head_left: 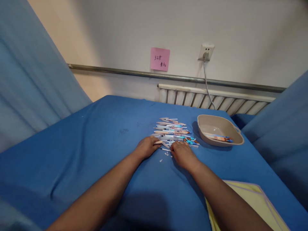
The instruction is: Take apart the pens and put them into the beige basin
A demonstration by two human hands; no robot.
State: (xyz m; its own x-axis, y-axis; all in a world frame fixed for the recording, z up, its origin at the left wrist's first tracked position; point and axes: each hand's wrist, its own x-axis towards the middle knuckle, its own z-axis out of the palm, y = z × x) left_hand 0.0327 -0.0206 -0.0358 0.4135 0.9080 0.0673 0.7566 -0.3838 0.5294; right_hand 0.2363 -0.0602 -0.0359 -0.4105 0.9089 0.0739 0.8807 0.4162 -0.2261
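Note:
Many pens and loose pen parts (170, 127) lie side by side in a spread pile on the blue sheet. At the pile's near left edge, my left hand (147, 147) is closed, with a pale pen barrel (158, 142) showing at its fingertips. My right hand (184, 155) rests at the near right edge with its fingers curled down. A thin white stick like a pen refill (165, 149) reaches to its fingertips; whether they grip it is hidden. Several small white bits (166, 154) are scattered just below, between the two hands.
Right of the pile stands a beige plastic basin (211, 120) with several pens (216, 137) inside. A yellow cloth-like item (247, 195) lies under my right forearm. Behind are a radiator (192, 96), a metal rail and a plugged-in socket (206, 52). Blue curtains hang at both sides.

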